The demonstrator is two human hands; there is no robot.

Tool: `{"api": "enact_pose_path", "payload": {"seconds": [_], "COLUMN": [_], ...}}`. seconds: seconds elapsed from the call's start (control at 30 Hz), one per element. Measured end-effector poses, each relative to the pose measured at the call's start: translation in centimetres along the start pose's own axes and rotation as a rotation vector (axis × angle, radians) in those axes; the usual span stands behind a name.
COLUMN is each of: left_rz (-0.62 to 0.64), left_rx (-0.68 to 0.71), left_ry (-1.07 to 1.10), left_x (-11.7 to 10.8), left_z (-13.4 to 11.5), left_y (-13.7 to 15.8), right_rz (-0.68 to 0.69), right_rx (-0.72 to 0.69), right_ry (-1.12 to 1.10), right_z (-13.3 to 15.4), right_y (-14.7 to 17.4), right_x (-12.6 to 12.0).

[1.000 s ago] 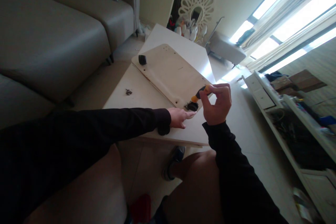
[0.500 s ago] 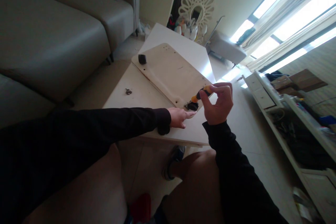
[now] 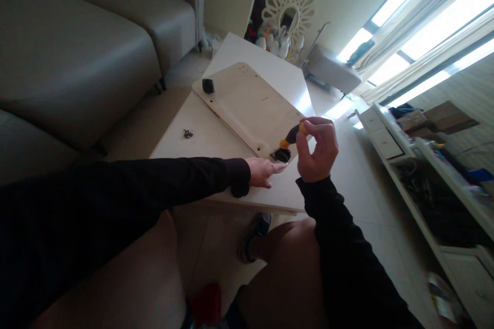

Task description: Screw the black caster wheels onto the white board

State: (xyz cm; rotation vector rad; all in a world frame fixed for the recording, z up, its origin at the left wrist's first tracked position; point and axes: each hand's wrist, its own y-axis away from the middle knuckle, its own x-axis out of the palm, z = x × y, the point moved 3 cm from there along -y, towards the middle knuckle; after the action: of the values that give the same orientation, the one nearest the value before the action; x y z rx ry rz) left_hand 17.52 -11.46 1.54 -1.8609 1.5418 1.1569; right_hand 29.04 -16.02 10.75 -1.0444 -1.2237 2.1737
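Observation:
My right hand (image 3: 317, 150) pinches the rear end of a screwdriver (image 3: 292, 135) with a yellow and black handle. The tool slants down to a black caster (image 3: 283, 154) at the near corner of a cream board (image 3: 247, 108); its tip is hidden there. With fingers stretched out, my left hand (image 3: 266, 170) lies at the board's near edge, fingertips against or right beside this caster. A second black caster (image 3: 208, 86) stands on the board's far left corner. Under my left cuff is another black object (image 3: 240, 189), partly covered.
The board rests on a white table (image 3: 170, 139). A small heap of screws (image 3: 187, 134) lies at its left. A grey sofa (image 3: 77, 46) runs along the left, a white cabinet (image 3: 389, 139) along the right. Below the table edge are my legs and a red object (image 3: 207, 303).
My right hand has shifted slightly left, and its fingers have moved to the end of the screwdriver handle, which stands a little steeper. My left hand stays in place.

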Motion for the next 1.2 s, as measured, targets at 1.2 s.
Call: {"api": "enact_pose_path", "payload": {"seconds": [1.2], "left_rz": [-0.086], "left_rx": [-0.08], "left_ry": [0.02], "left_x": [-4.6], "left_z": [4.6], "left_y": [3.3], "right_rz": [-0.224], "right_rx": [0.052], "right_ry": [-0.065], "right_z": [-0.4], "right_y": [0.2], "right_x": [-1.2]}}
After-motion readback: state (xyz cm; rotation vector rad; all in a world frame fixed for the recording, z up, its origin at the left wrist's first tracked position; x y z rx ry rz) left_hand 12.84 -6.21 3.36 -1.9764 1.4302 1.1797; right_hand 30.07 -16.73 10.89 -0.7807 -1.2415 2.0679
